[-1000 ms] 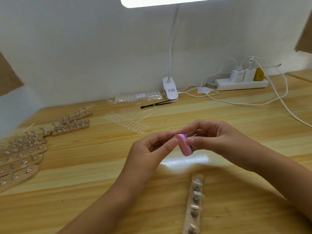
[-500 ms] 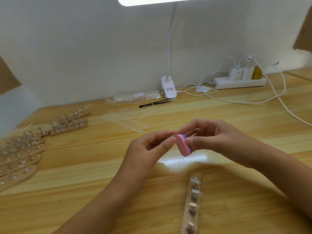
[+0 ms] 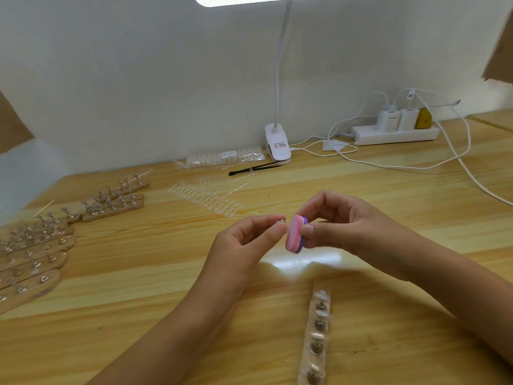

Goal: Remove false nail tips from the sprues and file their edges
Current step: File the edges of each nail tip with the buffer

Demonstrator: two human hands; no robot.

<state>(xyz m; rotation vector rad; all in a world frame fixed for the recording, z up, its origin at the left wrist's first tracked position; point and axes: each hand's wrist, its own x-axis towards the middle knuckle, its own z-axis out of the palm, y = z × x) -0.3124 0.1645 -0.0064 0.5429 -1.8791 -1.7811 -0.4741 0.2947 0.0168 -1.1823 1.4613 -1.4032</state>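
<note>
Against the two earlier views, almost nothing altered: still working above the counter (image 3: 138,273) at mid-frame, with the left hand (image 3: 244,245) and the right hand (image 3: 347,226) brought fingertip to fingertip. Pinching, with curled left fingers, a small metal-glinting piece (image 3: 281,223), presumably a nail tip on its stand, though too small to confirm. Gripping, with clenched right fingers, the pink-and-purple file block (image 3: 295,234), set edge-on against that piece. Noted only a slight shift of the block upward and toward the left hand. Judged as short filing strokes under way, not a new step. Lying untouched: clear sprues (image 3: 205,198) with tips attached, beyond the hands; a clear strip of stands (image 3: 319,334) nearer the body; wooden stand bars (image 3: 33,254) far left. Judged well short of completion.
</note>
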